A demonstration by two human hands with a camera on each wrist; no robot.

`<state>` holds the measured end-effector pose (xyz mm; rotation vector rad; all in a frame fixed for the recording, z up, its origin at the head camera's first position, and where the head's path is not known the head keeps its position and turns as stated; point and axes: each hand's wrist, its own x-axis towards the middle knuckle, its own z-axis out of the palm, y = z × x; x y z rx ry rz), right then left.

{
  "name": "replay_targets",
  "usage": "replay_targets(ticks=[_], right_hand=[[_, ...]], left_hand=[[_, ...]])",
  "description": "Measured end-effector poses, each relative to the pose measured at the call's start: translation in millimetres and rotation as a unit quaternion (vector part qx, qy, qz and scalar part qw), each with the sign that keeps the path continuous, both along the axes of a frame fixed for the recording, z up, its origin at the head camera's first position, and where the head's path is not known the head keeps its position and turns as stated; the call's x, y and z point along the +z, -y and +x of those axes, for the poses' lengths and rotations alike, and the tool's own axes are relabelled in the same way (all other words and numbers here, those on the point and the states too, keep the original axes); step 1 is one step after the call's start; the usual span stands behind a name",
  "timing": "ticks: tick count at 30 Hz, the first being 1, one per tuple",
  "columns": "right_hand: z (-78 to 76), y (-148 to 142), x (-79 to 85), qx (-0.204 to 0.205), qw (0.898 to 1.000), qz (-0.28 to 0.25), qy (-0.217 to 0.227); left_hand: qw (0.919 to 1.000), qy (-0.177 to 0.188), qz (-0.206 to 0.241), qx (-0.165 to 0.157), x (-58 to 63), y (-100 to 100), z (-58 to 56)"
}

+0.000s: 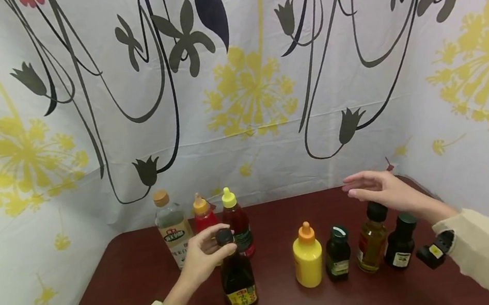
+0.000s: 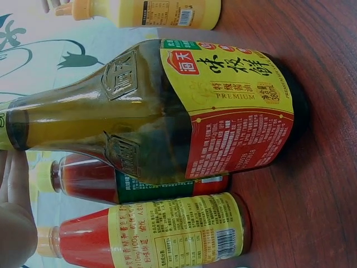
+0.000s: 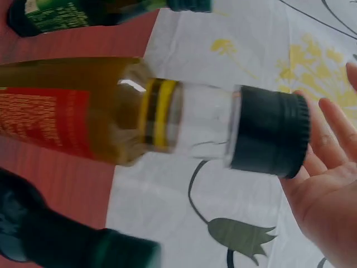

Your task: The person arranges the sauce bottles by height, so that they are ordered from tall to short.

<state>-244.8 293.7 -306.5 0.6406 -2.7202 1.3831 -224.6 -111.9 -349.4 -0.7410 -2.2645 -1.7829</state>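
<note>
A dark soy sauce bottle (image 1: pixel 238 278) with a black cap and a yellow label stands upright on the table, left of centre. My left hand (image 1: pixel 204 256) holds it at the neck just under the cap, thumb on the near side and fingers behind. Its red and yellow label (image 2: pixel 228 106) fills much of the left wrist view. Over on the right, my right hand (image 1: pixel 378 189) hovers with loosely extended fingers just above a golden oil bottle (image 1: pixel 372 244). That bottle's black cap (image 3: pixel 270 131) overlaps the right palm and fingers in the right wrist view.
Behind the left hand stand a clear vinegar-like bottle (image 1: pixel 174 230), a red squeeze bottle (image 1: pixel 205 219) and a dark red sauce bottle (image 1: pixel 238 224) with a yellow cap. A yellow squeeze bottle (image 1: pixel 309 262), a green-capped bottle (image 1: pixel 338 254) and a dark bottle (image 1: pixel 399 245) flank the oil. Patterned cloth (image 1: pixel 255 161) hangs behind.
</note>
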Motion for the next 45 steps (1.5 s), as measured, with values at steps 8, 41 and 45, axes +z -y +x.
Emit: replay_targets(ticks=[8, 41, 45], right_hand=[[8.9, -11.4, -15.0, 0.017, 0.999, 0.024, -0.031], [10.8, -24.8, -45.7, 0.038, 0.998, -0.031, -0.048], [10.4, -24.2, -47.1, 0.040, 0.997, -0.038, -0.046]], left_hand=[[1.0000, 0.002, 0.006, -0.004, -2.4, -1.0, -0.5], [0.9996, 0.027, 0.004, 0.009, -1.2, -1.9, 1.7], [0.9987, 0.048, -0.004, 0.016, 2.4, -2.1, 3.4]])
